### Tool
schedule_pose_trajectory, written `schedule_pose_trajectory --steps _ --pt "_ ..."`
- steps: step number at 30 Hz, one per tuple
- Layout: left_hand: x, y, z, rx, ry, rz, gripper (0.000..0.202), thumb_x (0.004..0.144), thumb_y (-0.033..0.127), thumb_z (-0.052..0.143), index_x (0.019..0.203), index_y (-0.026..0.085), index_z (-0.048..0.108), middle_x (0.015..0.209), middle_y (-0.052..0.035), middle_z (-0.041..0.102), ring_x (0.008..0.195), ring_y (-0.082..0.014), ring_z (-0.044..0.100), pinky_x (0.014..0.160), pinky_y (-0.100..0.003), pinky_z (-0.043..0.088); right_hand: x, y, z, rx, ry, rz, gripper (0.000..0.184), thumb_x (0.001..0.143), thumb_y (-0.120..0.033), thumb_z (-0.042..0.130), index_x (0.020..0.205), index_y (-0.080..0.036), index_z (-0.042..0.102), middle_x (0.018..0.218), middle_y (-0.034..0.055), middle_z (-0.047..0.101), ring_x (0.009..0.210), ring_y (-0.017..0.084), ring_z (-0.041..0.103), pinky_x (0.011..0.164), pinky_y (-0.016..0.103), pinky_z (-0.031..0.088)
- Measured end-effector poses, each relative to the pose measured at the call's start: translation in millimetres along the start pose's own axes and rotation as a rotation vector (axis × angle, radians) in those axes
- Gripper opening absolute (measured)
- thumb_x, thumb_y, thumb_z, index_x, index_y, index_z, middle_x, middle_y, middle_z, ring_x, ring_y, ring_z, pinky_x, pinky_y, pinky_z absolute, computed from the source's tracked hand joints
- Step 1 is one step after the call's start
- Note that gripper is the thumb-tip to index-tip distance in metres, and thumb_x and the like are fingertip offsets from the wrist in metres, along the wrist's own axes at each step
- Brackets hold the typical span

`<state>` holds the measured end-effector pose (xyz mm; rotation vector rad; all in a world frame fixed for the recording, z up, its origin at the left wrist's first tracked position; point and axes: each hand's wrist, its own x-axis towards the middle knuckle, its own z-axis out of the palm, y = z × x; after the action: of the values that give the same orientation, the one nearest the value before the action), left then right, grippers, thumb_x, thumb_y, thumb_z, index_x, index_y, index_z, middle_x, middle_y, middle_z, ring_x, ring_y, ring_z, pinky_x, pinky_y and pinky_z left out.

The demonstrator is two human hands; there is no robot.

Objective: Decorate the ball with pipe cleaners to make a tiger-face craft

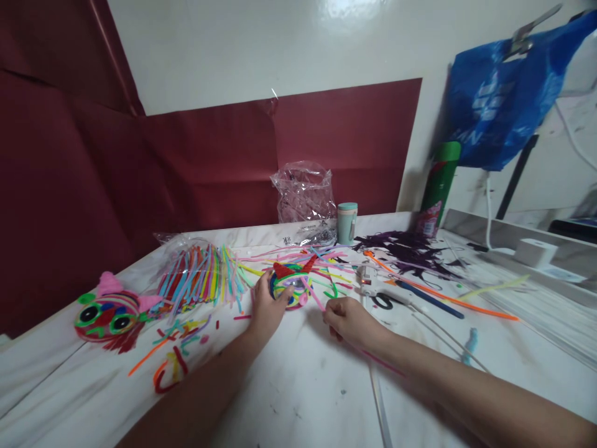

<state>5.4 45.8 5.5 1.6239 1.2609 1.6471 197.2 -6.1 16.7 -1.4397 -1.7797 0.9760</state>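
My left hand [267,311] is wrapped round a small round figure made of coloured pipe cleaners [290,285], with red ear tips on top, and holds it on the white table [298,386]. My right hand [347,318] is closed in a pinch on a pink pipe cleaner [313,295] that runs from the figure to my fingers. The two hands are a short gap apart near the table's middle.
A finished red pipe-cleaner face [112,314] lies at the left, beside a bag of coloured pipe cleaners [198,274]. A glue gun [368,279], scissors [387,300], an orange stem [448,295], purple scraps [410,249], a teal cup [347,223], a crumpled clear bag [305,196] and a green can [438,186] lie behind.
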Motion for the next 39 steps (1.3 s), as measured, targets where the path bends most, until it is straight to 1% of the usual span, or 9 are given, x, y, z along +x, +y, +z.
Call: schedule_pose_trajectory --steps 4,7,11,16,21,24,27,32,39 --pt "-8 22 -7.7 0.189 0.047 0.288 0.03 0.079 0.028 0.061 0.108 0.02 0.06 0.105 -0.0082 0.06 0.099 -0.0199 0.058 0.088 -0.033 0.047 0 4 -2 0.07 -0.042 0.0 0.021 0.075 -0.017 0.047 0.055 -0.021 0.044 0.044 -0.0056 0.052 0.039 0.009 0.049 0.041 0.02 0.036" --pt "-14 41 -12.5 0.27 -0.101 0.506 0.017 0.086 0.028 0.053 0.093 0.022 0.067 0.091 -0.0062 0.065 0.09 -0.0193 0.061 0.084 -0.033 0.049 -4 -1 -8 0.135 -0.104 -0.006 0.021 0.076 -0.019 0.047 0.055 -0.02 0.046 0.043 -0.0064 0.051 0.037 0.009 0.047 0.041 0.019 0.036" --pt "-13 54 -12.6 0.353 -0.327 0.625 0.023 0.089 0.028 0.049 0.094 0.023 0.071 0.098 -0.0078 0.07 0.095 -0.0213 0.064 0.089 -0.037 0.048 -9 -10 -23 0.218 -0.296 -0.085 0.022 0.076 -0.025 0.051 0.055 -0.02 0.046 0.045 -0.0055 0.054 0.038 0.008 0.048 0.043 0.019 0.037" --pt "1 54 -20.8 0.551 -0.607 0.517 0.023 0.086 0.026 0.05 0.081 0.023 0.072 0.081 -0.0063 0.07 0.08 -0.0202 0.063 0.078 -0.034 0.049 -10 -6 -40 0.093 -0.33 -0.178 0.024 0.078 -0.029 0.053 0.057 -0.018 0.05 0.051 -0.004 0.056 0.045 0.009 0.049 0.05 0.02 0.039" --pt "1 65 -36.1 0.546 -0.643 0.427 0.019 0.084 0.027 0.053 0.084 0.023 0.072 0.087 -0.0052 0.071 0.087 -0.02 0.062 0.081 -0.032 0.047 -14 -4 -40 -0.037 -0.367 -0.288 0.023 0.079 -0.019 0.047 0.057 -0.017 0.052 0.054 -0.0044 0.052 0.049 0.008 0.046 0.051 0.019 0.035" --pt "-12 72 -37.0 0.521 -0.715 0.487 0.02 0.085 0.031 0.055 0.091 0.025 0.072 0.092 -0.0055 0.072 0.089 -0.0214 0.062 0.084 -0.034 0.045 -20 -9 -37 -0.042 -0.422 -0.304 0.022 0.08 -0.018 0.046 0.06 -0.017 0.053 0.054 -0.0048 0.05 0.049 0.008 0.045 0.05 0.019 0.035" --pt "-28 77 -35.3 0.609 -0.819 0.593 0.028 0.091 0.028 0.044 0.083 0.023 0.071 0.078 -0.0056 0.07 0.077 -0.0199 0.06 0.074 -0.032 0.044 -27 -17 -37 -0.113 -0.435 -0.325 0.023 0.081 -0.016 0.047 0.058 -0.017 0.052 0.052 -0.0051 0.05 0.048 0.008 0.043 0.048 0.018 0.032" --pt "-43 88 -45.9 0.679 -0.973 0.78 0.032 0.091 0.02 0.037 0.07 0.02 0.061 0.065 -0.0044 0.061 0.064 -0.017 0.051 0.064 -0.029 0.039 -38 -27 -44 -0.326 -0.487 -0.58 0.022 0.08 -0.006 0.05 0.061 -0.016 0.056 0.056 -0.0055 0.046 0.052 0.007 0.039 0.051 0.018 0.031" --pt "-44 97 -84.4 0.681 -0.926 0.51 0.029 0.092 0.027 0.042 0.065 0.018 0.051 0.06 0.0014 0.054 0.058 -0.0115 0.049 0.059 -0.022 0.036 -57 -15 -85 -0.449 -0.378 -0.688 0.025 0.09 -0.018 0.044 0.071 -0.015 0.06 0.063 0.002 0.058 0.055 0.011 0.047 0.055 0.021 0.034"
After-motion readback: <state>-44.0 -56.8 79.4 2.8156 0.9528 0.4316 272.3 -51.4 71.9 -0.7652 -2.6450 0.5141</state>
